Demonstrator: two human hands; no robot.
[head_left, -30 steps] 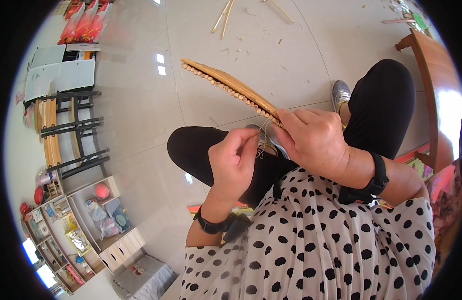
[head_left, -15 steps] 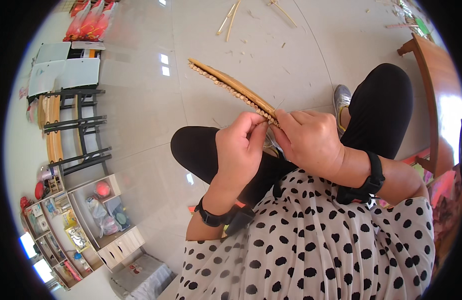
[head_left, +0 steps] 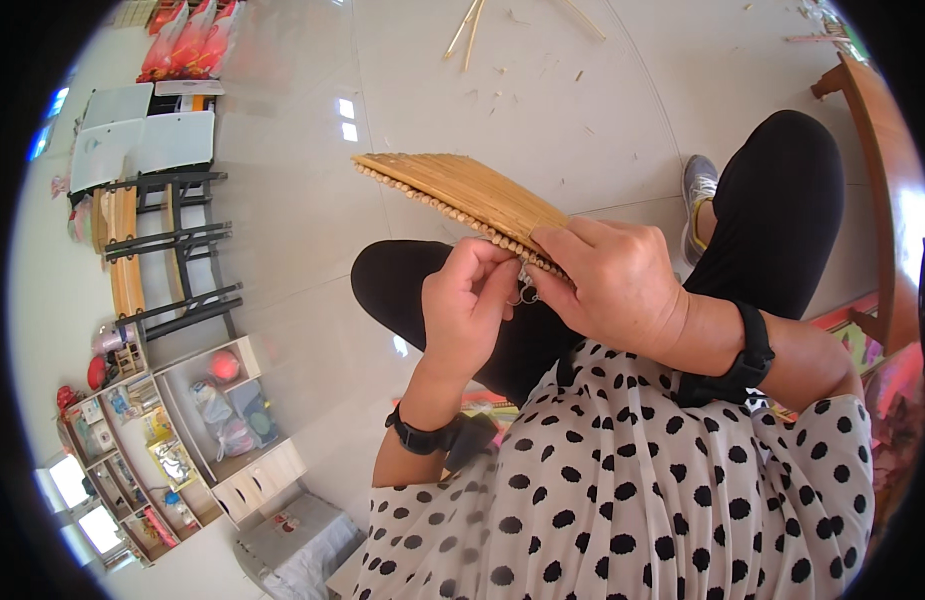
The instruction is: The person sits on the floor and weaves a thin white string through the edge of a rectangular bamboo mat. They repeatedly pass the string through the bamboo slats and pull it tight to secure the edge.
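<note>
A flat mat of thin bamboo slats (head_left: 460, 190) juts up and to the left over my knees. My right hand (head_left: 614, 282) grips its near end from above. My left hand (head_left: 469, 308) is pinched at the mat's near edge, fingertips closed on something small there, seemingly a thin thread or wire (head_left: 523, 293); it is too small to identify. Both wrists carry black bands. I am seated, in black trousers and a white top with black dots.
Loose bamboo sticks (head_left: 466, 27) lie on the pale tiled floor ahead. Black racks with wooden slats (head_left: 167, 245) and shelves of small items (head_left: 172, 440) stand to the left. A wooden chair (head_left: 879, 190) stands at the right, my grey shoe (head_left: 698, 187) beside it.
The mat has tilted so more of its flat face shows. My left hand has moved up to the mat's near edge and closed its fingertips there.
</note>
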